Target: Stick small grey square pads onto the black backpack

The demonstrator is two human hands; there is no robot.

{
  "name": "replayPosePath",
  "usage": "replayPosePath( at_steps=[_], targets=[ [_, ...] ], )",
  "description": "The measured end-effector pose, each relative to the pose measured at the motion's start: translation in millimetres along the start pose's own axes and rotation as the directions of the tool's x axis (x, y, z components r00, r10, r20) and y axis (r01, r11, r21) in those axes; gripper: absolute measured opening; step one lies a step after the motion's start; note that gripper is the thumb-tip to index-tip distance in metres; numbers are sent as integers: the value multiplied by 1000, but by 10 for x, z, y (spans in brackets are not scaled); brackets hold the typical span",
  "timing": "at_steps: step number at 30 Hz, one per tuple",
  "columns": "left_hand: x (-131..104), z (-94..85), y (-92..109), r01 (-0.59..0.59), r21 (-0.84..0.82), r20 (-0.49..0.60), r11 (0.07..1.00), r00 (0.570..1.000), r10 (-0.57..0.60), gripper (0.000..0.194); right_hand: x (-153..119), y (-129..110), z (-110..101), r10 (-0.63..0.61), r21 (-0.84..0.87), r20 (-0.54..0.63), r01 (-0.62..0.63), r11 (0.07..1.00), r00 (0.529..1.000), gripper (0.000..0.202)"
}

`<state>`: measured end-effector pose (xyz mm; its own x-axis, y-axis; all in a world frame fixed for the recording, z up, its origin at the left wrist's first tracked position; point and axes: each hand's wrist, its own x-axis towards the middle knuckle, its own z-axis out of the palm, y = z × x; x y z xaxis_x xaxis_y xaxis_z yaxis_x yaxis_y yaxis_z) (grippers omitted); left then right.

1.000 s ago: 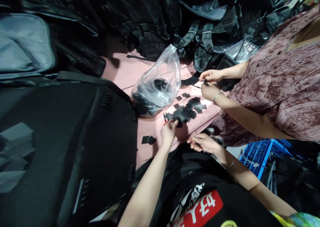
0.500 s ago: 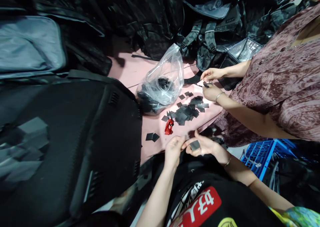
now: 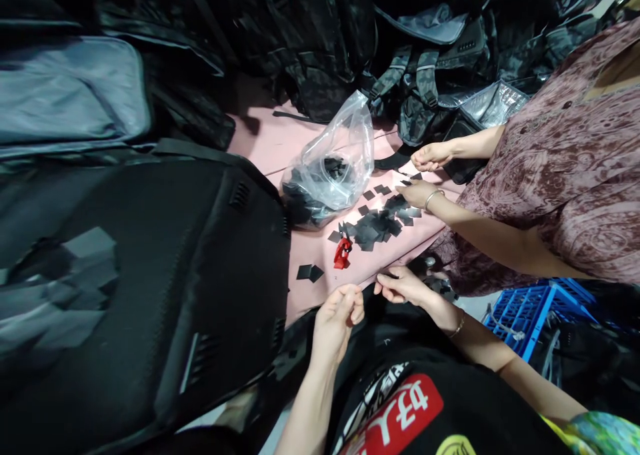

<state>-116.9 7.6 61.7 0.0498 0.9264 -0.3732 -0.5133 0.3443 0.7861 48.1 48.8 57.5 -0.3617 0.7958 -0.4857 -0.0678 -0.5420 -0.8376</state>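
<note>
My left hand [image 3: 337, 315] is closed in a pinch above the near edge of the pink-covered table. Whatever is between its fingertips is too small to make out. To its right, my right hand [image 3: 404, 287] is closed too, with a thin dark edge at its fingertips that looks like a black square piece. A gap separates the two hands. In front of them lie red-handled snips [image 3: 343, 253], a pair of black squares [image 3: 309, 272] and a loose pile of black squares [image 3: 373, 229].
Behind the pile stands a clear plastic bag [image 3: 345, 135] holding dark pieces. A large black backpack [image 3: 225, 255] fills the left, with grey squares [image 3: 75, 308] on it. At right, a co-worker's hands [image 3: 425, 175] handle small black pieces above a blue crate [image 3: 530, 315].
My hands have drawn apart, the left moving leftward. The square that lay flat on my right fingers no longer shows its face. The co-worker's hands have separated.
</note>
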Motion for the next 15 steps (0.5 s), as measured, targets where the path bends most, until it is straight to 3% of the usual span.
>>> replayPosePath(
  at_steps=[2,7,12,15],
  targets=[
    [28,-14,-37,-4,-3,-16,1000,1000,4,27,55,-16,-30,-49,-6,33,49,999,998,36],
    [105,-8,-3,0,-47,-47,999,999,-2,11,378,-115,-131,-50,42,-65,53,998,997,48],
    [112,17,55,33,-151,-36,988,999,-39,8,861,-313,-241,14,157,-50,-6,988,999,46],
    [54,-11,73,51,-210,-63,976,996,-66,12,959,-317,-282,-8,165,-26,12,986,1000,28]
  ],
)
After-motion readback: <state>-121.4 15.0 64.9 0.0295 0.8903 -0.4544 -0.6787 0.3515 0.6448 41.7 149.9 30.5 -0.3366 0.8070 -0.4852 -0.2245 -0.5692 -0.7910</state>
